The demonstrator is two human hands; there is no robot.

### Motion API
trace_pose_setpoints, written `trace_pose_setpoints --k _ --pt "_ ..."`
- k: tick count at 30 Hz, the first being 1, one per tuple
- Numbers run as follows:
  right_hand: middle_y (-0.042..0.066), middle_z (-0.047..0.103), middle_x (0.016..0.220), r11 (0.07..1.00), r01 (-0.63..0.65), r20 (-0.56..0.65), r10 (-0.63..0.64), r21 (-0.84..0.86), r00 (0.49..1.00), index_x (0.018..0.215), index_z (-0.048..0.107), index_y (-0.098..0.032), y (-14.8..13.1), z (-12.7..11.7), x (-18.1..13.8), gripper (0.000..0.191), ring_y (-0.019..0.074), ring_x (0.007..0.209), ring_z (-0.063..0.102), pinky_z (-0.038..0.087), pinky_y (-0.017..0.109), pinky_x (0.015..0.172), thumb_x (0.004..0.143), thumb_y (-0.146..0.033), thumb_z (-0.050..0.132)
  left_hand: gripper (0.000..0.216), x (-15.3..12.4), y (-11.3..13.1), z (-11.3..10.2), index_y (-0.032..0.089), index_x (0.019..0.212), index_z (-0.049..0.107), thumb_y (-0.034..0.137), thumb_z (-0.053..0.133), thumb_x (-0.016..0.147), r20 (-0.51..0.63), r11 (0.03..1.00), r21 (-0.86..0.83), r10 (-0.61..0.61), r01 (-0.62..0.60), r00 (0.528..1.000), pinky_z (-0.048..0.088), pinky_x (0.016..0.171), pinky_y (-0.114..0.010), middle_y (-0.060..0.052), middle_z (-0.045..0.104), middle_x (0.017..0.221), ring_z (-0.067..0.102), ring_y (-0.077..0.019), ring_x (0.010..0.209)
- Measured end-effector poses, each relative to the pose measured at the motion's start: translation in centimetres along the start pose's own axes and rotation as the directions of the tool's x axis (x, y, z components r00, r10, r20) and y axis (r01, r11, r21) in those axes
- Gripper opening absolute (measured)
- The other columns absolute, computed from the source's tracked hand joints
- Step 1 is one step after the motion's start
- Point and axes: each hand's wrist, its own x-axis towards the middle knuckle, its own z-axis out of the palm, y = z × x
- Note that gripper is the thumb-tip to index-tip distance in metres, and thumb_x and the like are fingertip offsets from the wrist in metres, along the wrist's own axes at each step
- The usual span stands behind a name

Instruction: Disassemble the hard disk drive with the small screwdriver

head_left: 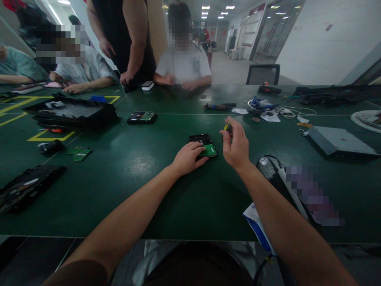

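Observation:
My left hand (189, 159) lies over the near left side of a hard drive (201, 138), its fingers and thumb holding it on the table. The drive has a black casing, and a green circuit board (211, 150) shows beside my fingertips. Just to the right, my right hand (237, 145) is raised a little above the table, closed round a screwdriver (228, 127) with a yellow and dark handle. The screwdriver's tip is too small and dim to make out. Part of the drive is hidden under my left hand.
On the green table (125, 210) lie another drive (142, 117), a loose circuit board (79, 153), black casings (73, 113), a dark device (29, 186) and a grey metal box (342, 141). A cable bundle (263, 106) sits at back right. Several people are across the table.

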Motion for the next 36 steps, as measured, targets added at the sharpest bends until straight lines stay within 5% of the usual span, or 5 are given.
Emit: trace_pose_setpoints --k 7,14,20,26,36 --pt "0.011 0.054 0.125 0.999 -0.006 -0.068 0.003 -0.052 0.998 0.134 0.058 -0.029 -0.43 -0.33 0.03 0.04 0.0256 0.105 0.063 0.063 0.044 0.083 0.096 -0.038 0.064 0.043 0.02 0.1 -0.17 0.016 0.126 0.069 0.046 0.064 0.097 0.008 1.0 0.007 0.003 -0.003 1.0 0.051 0.109 -0.049 -0.015 0.067 0.131 0.061 -0.0312 0.128" --pt "0.012 0.059 0.135 0.997 0.057 -0.018 -0.058 -0.047 0.998 0.144 0.048 -0.027 -0.38 -0.14 0.06 0.041 0.0283 0.124 0.059 0.057 0.051 0.101 0.103 -0.027 0.046 0.045 0.0 0.09 -0.05 0.014 0.126 0.069 0.047 0.064 0.097 0.002 1.0 0.012 -0.011 0.011 1.0 0.05 0.111 -0.047 -0.015 0.068 0.131 0.061 -0.0306 0.127" --pt "0.013 0.059 0.121 0.999 0.016 -0.103 -0.021 -0.042 0.994 0.126 0.055 -0.023 -0.45 -0.23 0.07 0.039 0.0278 0.111 0.061 0.063 0.042 0.079 0.092 -0.038 0.07 0.042 0.01 0.1 -0.1 0.016 0.126 0.069 0.046 0.064 0.097 -0.001 1.0 0.011 -0.003 0.003 1.0 0.051 0.11 -0.049 -0.014 0.068 0.131 0.061 -0.0307 0.127" --pt "0.013 0.06 0.132 0.999 0.043 -0.048 -0.043 -0.019 0.998 0.141 0.048 -0.025 -0.42 -0.02 0.08 0.037 0.0264 0.115 0.063 0.061 0.048 0.092 0.104 -0.028 0.046 0.042 -0.01 -0.02 0.02 0.016 0.125 0.069 0.047 0.063 0.097 -0.005 1.0 0.007 -0.001 0.001 1.0 0.052 0.109 -0.049 -0.014 0.069 0.129 0.061 -0.0307 0.127" --pt "0.012 0.059 0.124 0.995 0.046 -0.091 -0.054 -0.088 0.994 0.133 0.057 -0.025 -0.66 -0.37 0.24 0.031 0.0262 0.118 0.06 0.057 0.048 0.1 0.103 -0.03 0.049 0.042 0.0 0.02 0.02 0.017 0.126 0.069 0.047 0.064 0.097 -0.006 1.0 0.001 -0.005 0.005 1.0 0.051 0.11 -0.049 -0.014 0.068 0.131 0.061 -0.03 0.128"
